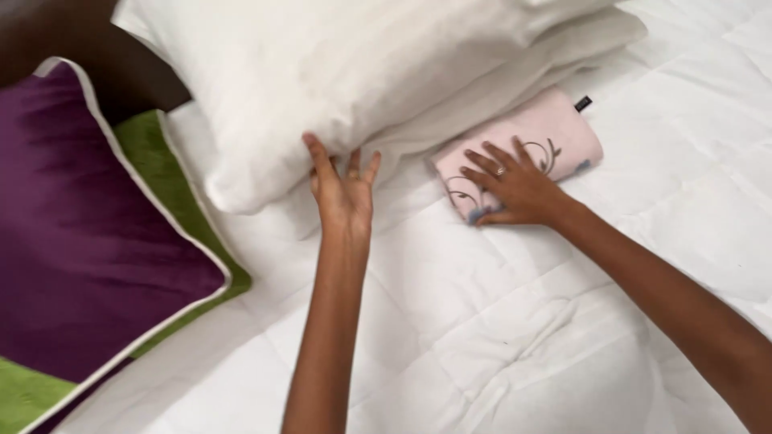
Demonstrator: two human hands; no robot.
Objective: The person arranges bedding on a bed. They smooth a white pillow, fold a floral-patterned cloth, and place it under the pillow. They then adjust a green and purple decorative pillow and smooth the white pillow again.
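Left hand (344, 189), fingers spread, presses the white pillow (338, 72); right hand (515, 189) lies flat, fingers splayed, on the folded pink cloth (563, 133) (open white quilt (498, 337) nearer).

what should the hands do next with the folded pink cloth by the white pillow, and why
Probably slide the folded pink embroidered cloth under the big white pillow. The left hand seems to be lifting the pillow's edge, and the right hand lies flat on the cloth right beside it.

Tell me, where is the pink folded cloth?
In the head view the pink folded cloth lies on the white quilt, right of centre, under the right hand and against the white pillow's lower edge.
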